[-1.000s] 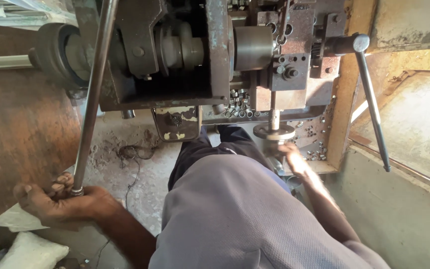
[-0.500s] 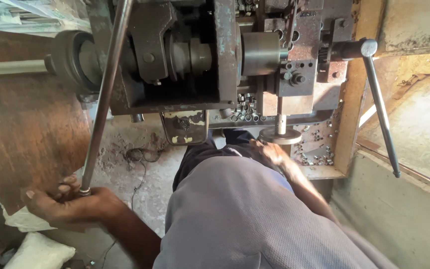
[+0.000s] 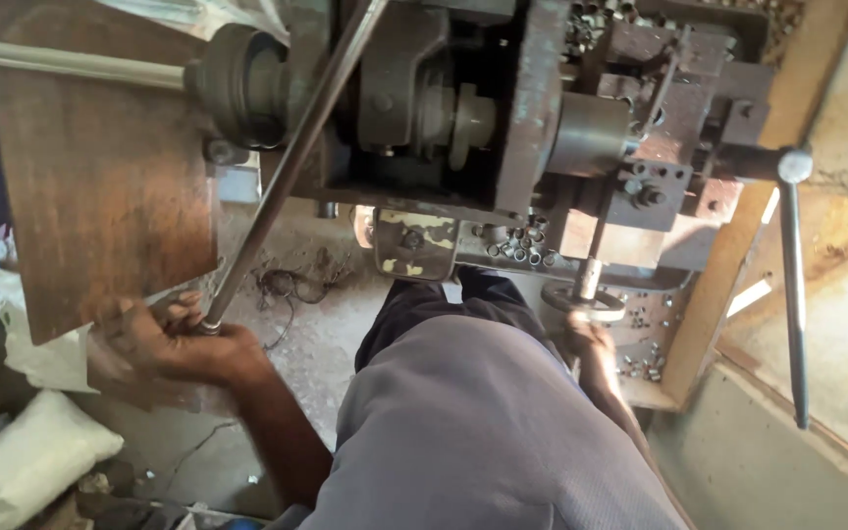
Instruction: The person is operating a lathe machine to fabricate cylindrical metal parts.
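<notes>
Head view: left hand (image 3: pixel 174 339) clenched round the long lever (image 3: pixel 287 167), right hand (image 3: pixel 589 339) gripping the small handwheel (image 3: pixel 583 299); I judge I'm mid-feed, steady lever pull needed.

Carrier = dusty concrete floor (image 3: pixel 331 324) under the lathe-type machine (image 3: pixel 463 128); everything below placed rel. to that machine. Directly below its front edge: tangle of dark wire/swarf (image 3: pixel 287 285) lying on the floor. Further out and to the left of machine: white sacks (image 3: pixel 31 456) on the floor, one plump, another crumpled beside it. Thin dark wire (image 3: pixel 198 437) trails across the floor near them. Right of machine, a lower ledge/tray (image 3: pixel 645 358) carries scattered small metal rings (image 3: pixel 640 344); more of them sit on the machine's underside plate (image 3: pixel 517 245).
</notes>
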